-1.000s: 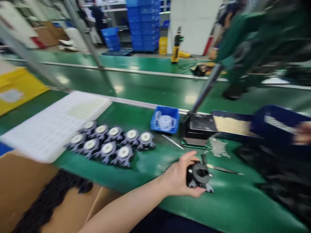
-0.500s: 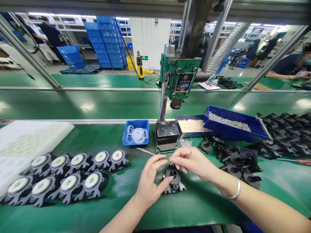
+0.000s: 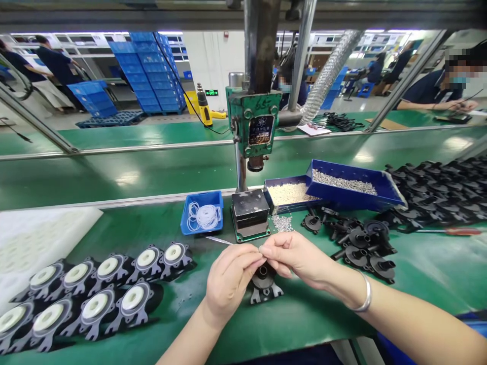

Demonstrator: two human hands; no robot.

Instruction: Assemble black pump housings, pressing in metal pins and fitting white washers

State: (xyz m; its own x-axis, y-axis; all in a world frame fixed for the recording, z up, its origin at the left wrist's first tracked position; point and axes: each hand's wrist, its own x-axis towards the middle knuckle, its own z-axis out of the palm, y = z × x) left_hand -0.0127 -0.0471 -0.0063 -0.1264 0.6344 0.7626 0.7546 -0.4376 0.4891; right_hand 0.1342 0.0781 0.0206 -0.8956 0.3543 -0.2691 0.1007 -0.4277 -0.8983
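A black plastic housing [image 3: 263, 284] with a raised central tube lies on the green bench, partly covered by both hands. Over its far left side, my left hand [image 3: 230, 279] is closed, thumb and fingertips pinched together. My right hand [image 3: 294, 256], with a silver bangle on the wrist, also pinches, its fingertips meeting those of the left above the housing. Whatever is between the fingertips is too small or hidden to make out. Just beyond the right hand lies a heap of tiny silvery parts [image 3: 282, 223].
A green hand press [image 3: 253, 126] stands behind the hands. Around it are a blue bin [image 3: 201, 228] of white rings and a blue tray [image 3: 353, 195] of metal pins. Rows of black housings with white discs [image 3: 133, 299] lie left; loose black parts [image 3: 357, 253] lie right.
The left hand's fingers have closed from a spread curve into a pinch and now meet the right hand's fingertips. The view has turned slightly to the right.
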